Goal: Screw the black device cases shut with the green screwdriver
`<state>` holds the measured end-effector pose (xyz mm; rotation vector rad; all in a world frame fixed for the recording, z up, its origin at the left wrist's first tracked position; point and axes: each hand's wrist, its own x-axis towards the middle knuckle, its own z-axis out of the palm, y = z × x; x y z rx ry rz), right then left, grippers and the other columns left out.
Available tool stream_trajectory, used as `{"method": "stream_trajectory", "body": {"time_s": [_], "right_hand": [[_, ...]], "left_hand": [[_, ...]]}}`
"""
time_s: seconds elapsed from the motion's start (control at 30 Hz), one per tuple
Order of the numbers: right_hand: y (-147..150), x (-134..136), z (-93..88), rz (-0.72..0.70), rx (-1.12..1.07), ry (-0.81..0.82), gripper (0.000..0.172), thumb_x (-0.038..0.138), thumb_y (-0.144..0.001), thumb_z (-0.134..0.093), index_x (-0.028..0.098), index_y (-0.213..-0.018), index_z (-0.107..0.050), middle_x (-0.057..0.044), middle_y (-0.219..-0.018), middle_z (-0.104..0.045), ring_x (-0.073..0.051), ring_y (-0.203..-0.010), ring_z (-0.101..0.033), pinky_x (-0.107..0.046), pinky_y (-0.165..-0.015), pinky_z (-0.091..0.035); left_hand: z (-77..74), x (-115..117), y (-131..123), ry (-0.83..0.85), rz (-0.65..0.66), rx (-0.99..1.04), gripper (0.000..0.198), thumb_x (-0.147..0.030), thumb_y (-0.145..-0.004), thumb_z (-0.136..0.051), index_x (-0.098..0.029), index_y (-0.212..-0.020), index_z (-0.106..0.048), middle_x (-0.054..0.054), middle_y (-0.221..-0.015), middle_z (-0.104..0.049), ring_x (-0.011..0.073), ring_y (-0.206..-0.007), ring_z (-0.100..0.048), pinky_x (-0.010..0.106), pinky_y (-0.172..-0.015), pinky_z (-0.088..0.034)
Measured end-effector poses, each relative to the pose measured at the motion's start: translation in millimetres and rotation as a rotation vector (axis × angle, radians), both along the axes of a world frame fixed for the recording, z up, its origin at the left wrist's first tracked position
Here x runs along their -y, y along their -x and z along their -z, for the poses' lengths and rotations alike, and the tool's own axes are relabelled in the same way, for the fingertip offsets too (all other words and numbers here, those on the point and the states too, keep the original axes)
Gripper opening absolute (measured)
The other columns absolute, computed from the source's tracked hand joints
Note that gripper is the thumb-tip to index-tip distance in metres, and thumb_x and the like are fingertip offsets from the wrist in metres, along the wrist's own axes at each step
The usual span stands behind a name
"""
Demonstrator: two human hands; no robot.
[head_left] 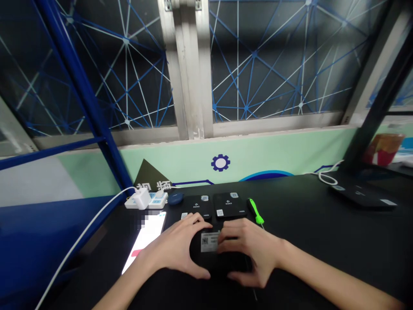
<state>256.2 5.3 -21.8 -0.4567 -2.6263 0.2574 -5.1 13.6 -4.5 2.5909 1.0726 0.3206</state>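
Between my hands is a flat black electronic box with a white printed label facing up. My left hand curves around its left side, fingers at the far edge and thumb at the near edge. On the right side, my right hand has bent fingers over the label's edge and the thumb near the front. The box's outline blends into the dark table. Just behind lie two similar black boxes side by side with small stickers. Right of them rests a green-and-black screwdriver, its shaft partly hidden by my right hand.
A phone with a lit screen lies left of my left hand. Behind it are a white power strip with a charger and cable, and a dark blue rounded object. Another black device lies at the far right.
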Motion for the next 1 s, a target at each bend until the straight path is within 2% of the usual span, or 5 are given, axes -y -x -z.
{"method": "stream_trajectory", "body": {"time_s": [0.1, 0.23, 0.5, 0.7, 1.0], "right_hand": [[-4.9, -3.8, -9.0, 0.119, -0.08, 0.004, 0.024, 0.03, -0.083, -0.058, 0.02, -0.103, -0.066, -0.007, -0.093, -0.07, -0.021, -0.083, -0.063, -0.033, -0.075, -0.049], [-12.9, -16.2, -18.5, 0.522, -0.11, -0.051, 0.024, 0.028, -0.094, -0.046, 0.02, -0.085, -0.066, -0.004, -0.076, -0.068, -0.018, -0.069, -0.062, -0.029, -0.066, -0.044], [-38.3, -41.0, -19.1, 1.221, 0.369, -0.028, 0.03, 0.041, -0.087, -0.053, 0.018, -0.075, -0.066, -0.01, -0.072, -0.067, -0.028, -0.072, -0.068, -0.031, -0.057, -0.037], [-50.9, -42.6, -18.9, 1.245, 0.478, 0.086, 0.039, 0.052, -0.078, -0.063, 0.013, -0.076, -0.071, -0.019, -0.079, -0.072, -0.037, -0.08, -0.071, -0.037, -0.062, -0.046], [-48.1, -45.6, -16.0, 1.252, 0.432, 0.116, 0.027, 0.041, -0.077, -0.066, 0.014, -0.078, -0.07, -0.016, -0.083, -0.071, -0.034, -0.081, -0.07, -0.036, -0.064, -0.045]], "left_hand": [[1.0, 0.3, -2.1, -0.021, 0.005, -0.042, 0.095, -0.059, -0.054, -0.084, -0.033, -0.139, -0.049, 0.007, -0.135, -0.05, 0.0364, -0.123, -0.05, 0.043, -0.097, -0.047], [-1.3, -1.0, -1.5, -0.043, 0.003, -0.072, 0.095, -0.067, -0.057, -0.08, -0.035, -0.14, -0.048, 0.006, -0.139, -0.048, 0.038, -0.126, -0.047, 0.047, -0.098, -0.045], [2.5, -9.3, 1.4, -0.166, -0.144, -0.003, 0.043, -0.056, -0.093, -0.052, -0.03, -0.125, -0.06, 0.005, -0.116, -0.064, 0.026, -0.099, -0.064, 0.033, -0.079, -0.049], [-1.3, -11.1, 0.4, -0.158, -0.232, -0.063, 0.031, -0.048, -0.095, -0.049, -0.026, -0.107, -0.068, -0.003, -0.062, -0.06, 0.0191, -0.06, -0.06, 0.026, -0.051, -0.032], [0.0, -11.6, -2.4, -0.147, -0.25, -0.107, 0.028, -0.049, -0.093, -0.051, -0.028, -0.103, -0.068, -0.002, -0.061, -0.061, 0.0215, -0.061, -0.06, 0.026, -0.051, -0.028]]}}
